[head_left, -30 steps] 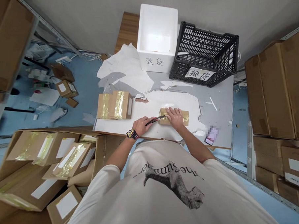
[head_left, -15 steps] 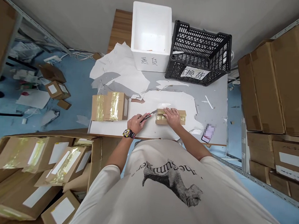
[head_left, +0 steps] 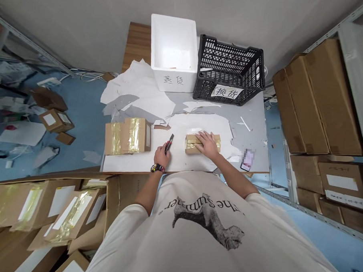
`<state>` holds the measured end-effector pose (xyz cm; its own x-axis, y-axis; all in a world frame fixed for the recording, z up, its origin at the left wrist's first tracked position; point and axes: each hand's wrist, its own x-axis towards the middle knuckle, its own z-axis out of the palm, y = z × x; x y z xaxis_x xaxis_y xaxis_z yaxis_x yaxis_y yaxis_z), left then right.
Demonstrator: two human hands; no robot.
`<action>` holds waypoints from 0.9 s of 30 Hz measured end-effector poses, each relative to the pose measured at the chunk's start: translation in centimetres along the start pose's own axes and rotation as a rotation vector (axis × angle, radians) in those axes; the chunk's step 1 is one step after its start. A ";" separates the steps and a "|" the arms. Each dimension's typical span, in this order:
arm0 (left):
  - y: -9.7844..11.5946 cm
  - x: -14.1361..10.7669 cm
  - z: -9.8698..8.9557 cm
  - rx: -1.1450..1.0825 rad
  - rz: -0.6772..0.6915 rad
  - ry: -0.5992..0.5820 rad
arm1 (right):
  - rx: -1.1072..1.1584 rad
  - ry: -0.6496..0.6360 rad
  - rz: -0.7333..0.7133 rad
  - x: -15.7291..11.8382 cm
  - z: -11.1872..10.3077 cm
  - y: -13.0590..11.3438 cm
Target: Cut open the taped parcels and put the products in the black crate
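My left hand (head_left: 162, 155) is closed around a black and red utility knife (head_left: 169, 143), its tip directed away from me over the white table covering. To its right lies a small cardboard box (head_left: 193, 147) with shiny tape along its top and a seam across it. My right hand (head_left: 208, 145) rests on top of this box with fingers spread, covering its middle. Left of the knife, two taped cardboard boxes, a nearer-centre one (head_left: 141, 135) and an outer one (head_left: 108, 139), stand side by side.
A white foam box (head_left: 174, 80) and a black plastic crate (head_left: 232, 70) stand at the back of the table. A phone (head_left: 247, 160) lies at the right. Below left is a large carton of parcels (head_left: 72, 215); shelved cartons (head_left: 330, 98) stand right.
My left hand has drawn the knife away from the small box, leftward and toward me, and its tip now points more forward. My right hand stays on the box, fingers more spread.
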<state>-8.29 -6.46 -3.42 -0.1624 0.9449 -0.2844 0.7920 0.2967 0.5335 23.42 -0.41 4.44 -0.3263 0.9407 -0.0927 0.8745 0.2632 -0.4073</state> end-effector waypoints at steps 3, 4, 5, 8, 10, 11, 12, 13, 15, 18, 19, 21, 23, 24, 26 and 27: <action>0.0 0.7 0.5 0.006 0.006 0.015 | 0.007 0.113 0.104 -1.6 -1.2 2.0; 0.5 0.9 0.5 0.000 0.029 0.041 | 0.017 0.153 0.143 -2.1 -1.5 2.9; 1.3 1.0 0.4 -0.020 0.065 0.062 | 0.034 0.191 0.188 -2.7 -1.7 3.8; 4.7 1.4 0.5 -0.183 0.175 0.003 | 0.159 0.271 0.409 -3.8 -1.4 6.4; 7.1 1.8 0.8 -0.318 0.174 -0.147 | 0.325 0.235 0.572 -4.1 -0.5 7.5; 8.2 2.0 1.0 -0.354 0.151 -0.218 | 0.414 0.198 0.627 -4.1 0.0 7.9; 9.1 2.2 1.2 -0.368 0.121 -0.267 | 0.494 0.165 0.661 -4.1 0.5 8.1; 9.8 2.4 1.3 -0.368 0.092 -0.294 | 0.555 0.146 0.676 -4.1 1.0 8.3; 10.6 2.8 1.5 -0.343 0.048 -0.294 | 0.615 0.149 0.684 -4.0 1.8 8.4; 10.8 3.1 1.3 -0.283 0.033 -0.294 | 0.627 0.161 0.682 -3.8 2.0 8.4; 10.8 3.2 1.2 -0.268 0.042 -0.301 | 0.633 0.165 0.670 -3.8 2.0 8.4; 10.6 3.2 1.1 -0.300 0.087 -0.299 | 0.680 0.201 0.626 -3.8 1.8 8.4; 10.1 3.0 1.4 -0.436 0.162 -0.275 | 0.785 0.256 0.558 -4.1 1.9 8.2; 9.8 2.8 1.6 -0.521 0.199 -0.260 | 0.849 0.282 0.529 -4.3 2.0 7.9; 8.9 2.2 2.3 -0.663 0.234 -0.240 | 0.967 0.305 0.534 -5.1 2.6 7.3; 8.4 1.8 2.7 -0.707 0.220 -0.233 | 1.014 0.299 0.578 -5.6 3.1 7.0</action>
<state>-0.39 -2.67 -1.59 0.1452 0.9620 -0.2313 0.2150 0.1975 0.9564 30.27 -4.47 -0.67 0.2339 0.9117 -0.3377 0.1402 -0.3753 -0.9162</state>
